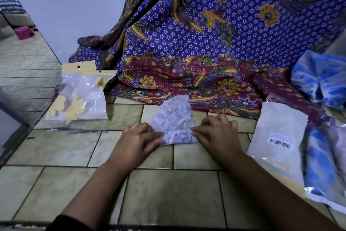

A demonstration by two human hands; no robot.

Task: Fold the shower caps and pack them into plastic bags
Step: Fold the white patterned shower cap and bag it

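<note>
Nearest you, the tiled floor (168,193). On it your left hand (138,137) and right hand (217,131) each pinch one end of the floral shower cap (174,116), its near edge turned up. I judge it mid-fold and not yet bagged. Left of your grip lies a yellow-flowered packed bag (78,96). To the right, a barcode-labelled bag (277,137) has print too small to read, with a blue-patterned bag (322,161) just beside it.

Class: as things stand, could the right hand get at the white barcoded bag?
Probably yes: the white barcoded bag lies just beside the right hand, nothing between them, though that hand now pinches the shower cap.
</note>
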